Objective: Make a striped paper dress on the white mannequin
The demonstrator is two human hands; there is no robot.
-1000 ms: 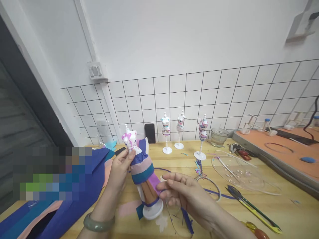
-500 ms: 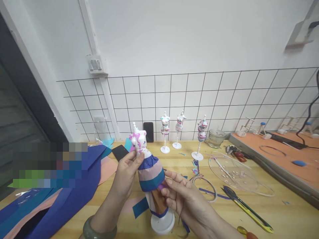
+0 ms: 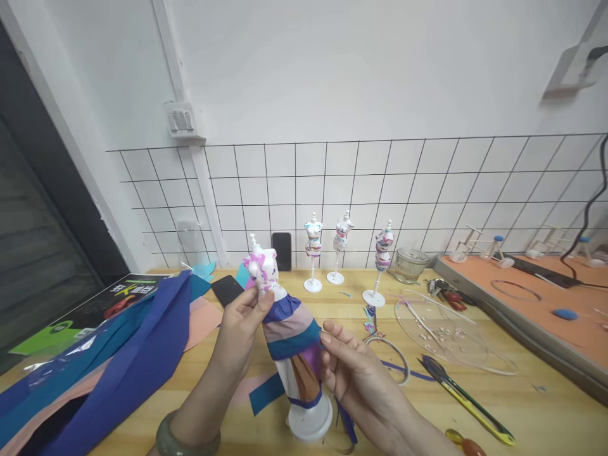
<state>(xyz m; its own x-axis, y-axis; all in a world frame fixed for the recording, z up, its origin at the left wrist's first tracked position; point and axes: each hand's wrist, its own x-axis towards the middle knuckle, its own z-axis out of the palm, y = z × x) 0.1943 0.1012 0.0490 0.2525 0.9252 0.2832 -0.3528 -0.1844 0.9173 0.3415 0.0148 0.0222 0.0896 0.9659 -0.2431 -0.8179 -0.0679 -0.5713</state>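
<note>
A small white dress form (image 3: pixel 266 266) with purple decoration on its chest tilts slightly left on its round white base. My left hand (image 3: pixel 244 323) is closed around its waist, thumb in front. The form wears a layered paper skirt (image 3: pixel 289 320) in dark blue, pale pink and teal bands, with purple, brown and white panels lower down. My right hand (image 3: pixel 354 367) pinches the right edge of the teal band between thumb and fingers, lifting it outward. Beneath the form lie teal and pink paper pieces (image 3: pixel 266 394).
Three decorated mini dress forms (image 3: pixel 313 244) stand by the wall near a glass jar (image 3: pixel 409 266). Scissors (image 3: pixel 465 399), a ring (image 3: pixel 403 361) and a clear round tray (image 3: pixel 446 332) with small beads lie right. Coloured paper sheets (image 3: pixel 156 354) spread left. An orange board (image 3: pixel 532 304) sits far right.
My right hand has moved slightly up and right, pulling the teal band's edge outward. More of the purple panel beneath now shows. My left hand keeps its hold on the waist.
</note>
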